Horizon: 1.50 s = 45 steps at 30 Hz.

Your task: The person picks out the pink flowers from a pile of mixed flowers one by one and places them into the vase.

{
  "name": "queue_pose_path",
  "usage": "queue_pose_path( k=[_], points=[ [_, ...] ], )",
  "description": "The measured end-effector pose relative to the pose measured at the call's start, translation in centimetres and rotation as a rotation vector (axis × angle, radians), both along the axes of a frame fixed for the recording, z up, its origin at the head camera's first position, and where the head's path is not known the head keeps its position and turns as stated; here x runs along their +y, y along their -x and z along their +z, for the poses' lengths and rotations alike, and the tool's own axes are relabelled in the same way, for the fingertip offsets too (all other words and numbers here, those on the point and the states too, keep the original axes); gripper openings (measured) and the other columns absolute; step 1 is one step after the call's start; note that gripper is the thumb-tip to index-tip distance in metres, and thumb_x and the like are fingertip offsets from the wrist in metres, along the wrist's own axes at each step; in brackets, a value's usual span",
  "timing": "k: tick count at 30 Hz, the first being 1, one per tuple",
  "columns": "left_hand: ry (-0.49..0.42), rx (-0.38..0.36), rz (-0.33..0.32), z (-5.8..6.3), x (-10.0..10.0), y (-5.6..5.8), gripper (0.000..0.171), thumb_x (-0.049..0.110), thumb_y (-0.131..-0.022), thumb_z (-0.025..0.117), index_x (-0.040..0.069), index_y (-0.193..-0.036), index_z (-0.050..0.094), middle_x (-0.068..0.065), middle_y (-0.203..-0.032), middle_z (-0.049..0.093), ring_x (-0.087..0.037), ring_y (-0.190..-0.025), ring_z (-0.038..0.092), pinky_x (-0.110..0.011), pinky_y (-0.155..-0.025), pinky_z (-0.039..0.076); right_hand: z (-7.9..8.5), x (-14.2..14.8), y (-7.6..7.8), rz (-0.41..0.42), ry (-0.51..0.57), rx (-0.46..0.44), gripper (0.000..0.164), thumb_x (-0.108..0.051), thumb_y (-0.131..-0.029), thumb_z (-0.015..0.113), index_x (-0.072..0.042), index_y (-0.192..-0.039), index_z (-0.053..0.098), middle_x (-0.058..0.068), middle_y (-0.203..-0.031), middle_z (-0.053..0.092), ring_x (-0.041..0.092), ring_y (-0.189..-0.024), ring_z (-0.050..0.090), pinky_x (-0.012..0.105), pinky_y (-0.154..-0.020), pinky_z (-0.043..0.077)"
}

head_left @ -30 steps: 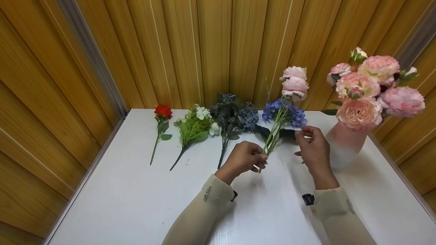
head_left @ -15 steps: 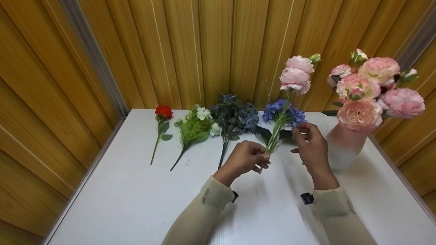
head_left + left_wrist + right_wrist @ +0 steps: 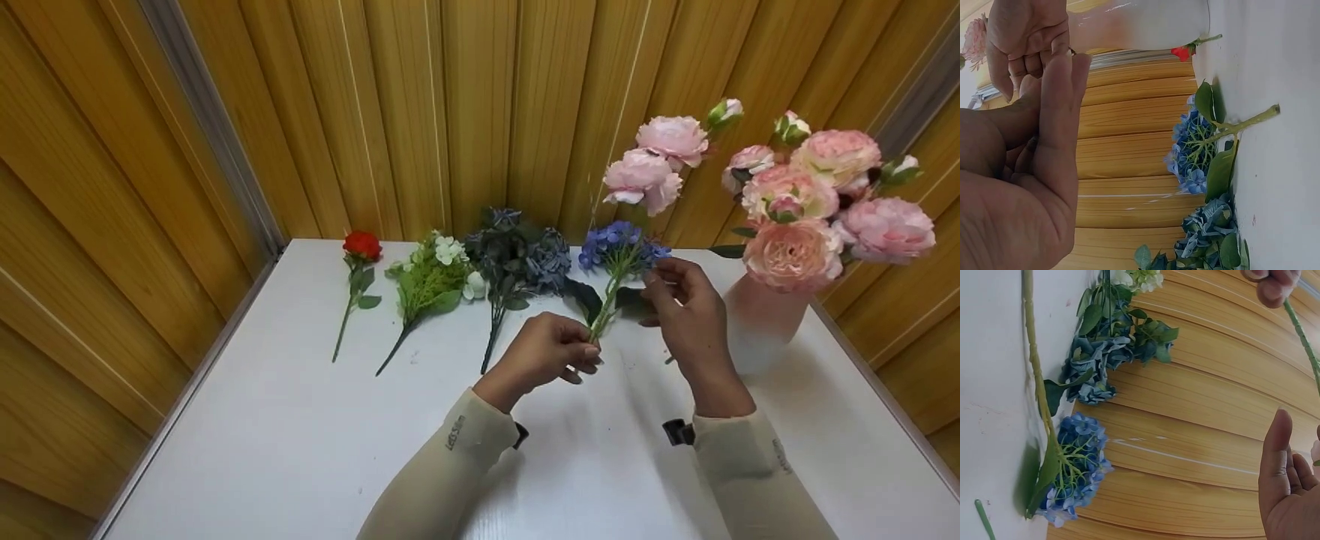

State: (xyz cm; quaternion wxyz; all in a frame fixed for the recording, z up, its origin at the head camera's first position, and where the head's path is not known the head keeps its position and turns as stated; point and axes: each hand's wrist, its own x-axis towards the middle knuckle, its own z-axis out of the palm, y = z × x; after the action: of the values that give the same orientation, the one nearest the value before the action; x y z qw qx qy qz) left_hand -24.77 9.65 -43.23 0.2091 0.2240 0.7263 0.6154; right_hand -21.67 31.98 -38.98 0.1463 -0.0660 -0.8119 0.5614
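My left hand [image 3: 544,352] pinches the lower stem [image 3: 1303,337] of a spray of pink peonies [image 3: 645,176], held up and leaning right over the table. Two full blooms and a bud [image 3: 725,112] top it. To the right of that stem is my right hand [image 3: 694,330], with loosely bent fingers and nothing between them; its thumb [image 3: 1278,444] stands up in the right wrist view. Behind the held stem lies a blue hydrangea [image 3: 615,244] with dark green leaves. A pink-and-white vase [image 3: 765,322] full of peonies [image 3: 795,244] stands beyond my right hand.
Along the back of the white table [image 3: 300,450] lie a red rose [image 3: 362,246], a green spray with white blossoms [image 3: 431,281] and a dusty-blue bunch [image 3: 517,255]. A small red flower [image 3: 1184,53] lies near the vase. Wood-panelled walls [image 3: 480,112] enclose the table.
The held peony spray has risen and turned, its two blooms spreading apart and the bud swinging out to the right. My left hand has shifted slightly right; my right hand has risen a little.
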Motion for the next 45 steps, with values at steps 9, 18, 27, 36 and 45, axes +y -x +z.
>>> queue_pose_path(
  k=[9, 18, 27, 36, 45],
  points=[
    [0.037, -0.002, -0.007, 0.0, 0.0, -0.1, 0.010, 0.003, -0.107, 0.076, -0.001, -0.105, 0.085, -0.020, -0.108, 0.087, -0.012, -0.084, 0.081, -0.030, -0.068, 0.071, 1.2, -0.7, -0.8, 0.008, -0.048, 0.064, 0.054, -0.045, -0.121, 0.053, -0.017, -0.168, 0.053, 0.006, -0.157, 0.065, 0.010, -0.122, 0.068, 0.015, -0.088, 0.065],
    [0.081, 0.023, -0.019, -0.4, 0.4, -0.2, 0.008, 0.005, -0.106, 0.079, 0.005, -0.104, 0.087, -0.013, -0.105, 0.088, -0.030, -0.100, 0.088, -0.033, -0.070, 0.072, 2.5, -1.1, -1.3, 0.046, 0.064, 0.114, 0.049, -0.036, -0.122, 0.054, -0.012, -0.165, 0.055, -0.007, -0.137, 0.070, 0.008, -0.119, 0.070, 0.019, -0.091, 0.067],
    [0.145, 0.049, -0.021, -0.6, 0.7, -0.4, 0.008, 0.007, -0.104, 0.083, 0.004, -0.108, 0.089, -0.012, -0.105, 0.088, -0.027, -0.095, 0.087, -0.033, -0.068, 0.071, 2.9, -0.8, -2.0, -0.005, -0.030, 0.156, 0.038, -0.027, -0.117, 0.068, -0.008, -0.149, 0.068, -0.019, -0.113, 0.076, 0.008, -0.105, 0.073, 0.017, -0.083, 0.067],
    [0.152, 0.058, -0.002, -0.5, 0.6, 0.0, 0.013, 0.011, -0.100, 0.088, 0.010, -0.113, 0.090, -0.003, -0.105, 0.089, -0.015, -0.090, 0.083, -0.034, -0.066, 0.071, 3.3, 0.3, -3.2, -0.046, -0.257, 0.326, 0.022, -0.009, -0.111, 0.074, -0.002, -0.131, 0.079, -0.014, -0.107, 0.077, -0.002, -0.094, 0.074, 0.011, -0.075, 0.064],
    [0.141, 0.045, 0.010, -0.6, 0.5, 0.0, 0.013, 0.011, -0.102, 0.086, 0.009, -0.114, 0.089, -0.004, -0.103, 0.088, -0.012, -0.087, 0.080, -0.033, -0.064, 0.070, 3.9, 2.6, -3.4, -0.210, -0.506, 0.410, 0.021, -0.011, -0.110, 0.077, -0.006, -0.130, 0.082, 0.016, -0.123, 0.084, -0.022, -0.101, 0.057, -0.001, -0.077, 0.044]
  ],
)
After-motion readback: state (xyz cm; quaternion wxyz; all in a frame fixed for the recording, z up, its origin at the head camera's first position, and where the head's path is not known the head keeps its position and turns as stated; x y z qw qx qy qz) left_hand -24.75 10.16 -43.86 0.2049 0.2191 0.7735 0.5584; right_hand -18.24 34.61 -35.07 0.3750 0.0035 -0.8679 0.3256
